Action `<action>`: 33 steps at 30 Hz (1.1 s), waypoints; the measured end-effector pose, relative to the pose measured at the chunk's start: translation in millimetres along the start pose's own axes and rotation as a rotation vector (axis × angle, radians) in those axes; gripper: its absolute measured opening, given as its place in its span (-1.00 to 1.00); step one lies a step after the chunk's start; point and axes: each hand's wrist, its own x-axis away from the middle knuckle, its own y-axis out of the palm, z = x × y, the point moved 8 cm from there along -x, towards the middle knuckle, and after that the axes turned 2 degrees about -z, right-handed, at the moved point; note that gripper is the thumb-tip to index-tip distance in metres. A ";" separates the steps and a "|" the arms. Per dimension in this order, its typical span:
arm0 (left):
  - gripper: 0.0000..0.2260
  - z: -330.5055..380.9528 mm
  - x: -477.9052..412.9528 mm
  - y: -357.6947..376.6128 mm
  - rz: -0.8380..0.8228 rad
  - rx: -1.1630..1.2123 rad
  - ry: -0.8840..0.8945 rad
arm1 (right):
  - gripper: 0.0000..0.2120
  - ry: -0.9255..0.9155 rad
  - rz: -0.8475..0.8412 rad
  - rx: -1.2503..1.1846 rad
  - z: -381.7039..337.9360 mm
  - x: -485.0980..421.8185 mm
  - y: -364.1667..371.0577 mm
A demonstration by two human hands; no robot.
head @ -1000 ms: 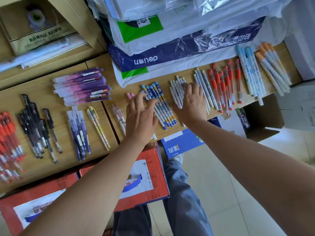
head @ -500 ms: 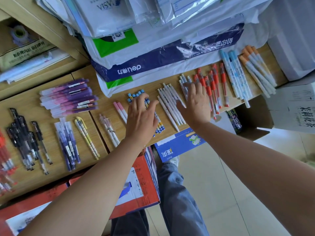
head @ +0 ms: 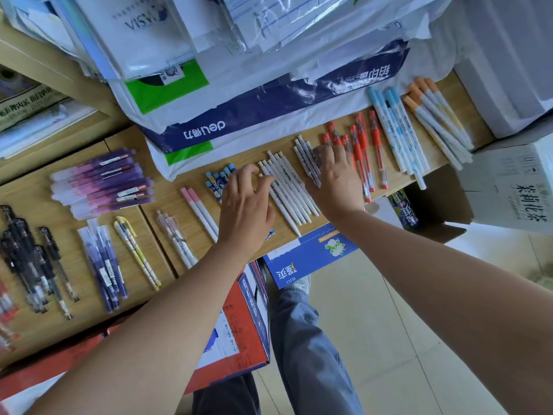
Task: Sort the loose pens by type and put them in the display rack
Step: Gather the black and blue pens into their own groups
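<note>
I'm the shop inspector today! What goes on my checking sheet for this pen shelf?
Surface: wooden shelf, with pens laid in sorted groups.
Job's things: purple pens, black pens, white pens, red pens, light-blue pens and orange-capped pens, each in its own bunch.
Clutter: plastic bags and a paper pack piled at the back of the shelf.
Hands: left hand lies over the dark-blue-capped pens; right hand lies flat on patterned white pens beside the red ones.
Cables: nothing seen.
Surroundings: red box and blue box below the shelf, cardboard box at the right, tiled floor.
</note>
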 end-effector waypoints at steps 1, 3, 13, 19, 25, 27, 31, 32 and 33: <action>-0.63 2.8 -0.8 -0.2 -0.005 0.003 0.005 | -0.56 0.005 0.018 -0.010 3.7 0.3 -4.4; -0.63 12.0 -4.3 -1.6 -0.014 0.009 0.027 | -0.56 0.059 0.077 -0.026 18.4 0.8 -17.9; -0.71 96.7 -53.1 5.7 -0.075 0.006 0.172 | -0.62 0.232 -0.008 -0.042 100.8 12.2 -43.0; -0.72 116.3 -66.1 20.3 -0.151 -0.051 0.152 | -0.69 0.189 -0.041 -0.001 101.2 -2.5 -36.1; -0.67 122.8 -70.6 22.2 -0.145 0.010 0.128 | -0.36 0.118 -0.054 -0.101 95.4 -0.7 -39.2; -0.66 122.5 -70.4 21.4 -0.132 0.041 0.127 | -0.23 0.104 -0.117 -0.030 93.2 0.7 -33.1; -0.64 119.4 -70.5 22.9 -0.129 0.095 0.132 | -0.15 0.122 -0.126 0.053 92.4 -5.9 -30.9; -0.64 118.2 -70.7 23.0 -0.128 0.103 0.135 | -0.15 0.128 -0.130 0.060 92.3 -7.6 -30.5; -0.65 117.4 -70.9 22.9 -0.127 0.106 0.141 | -0.15 0.133 -0.137 0.064 92.9 -8.8 -30.1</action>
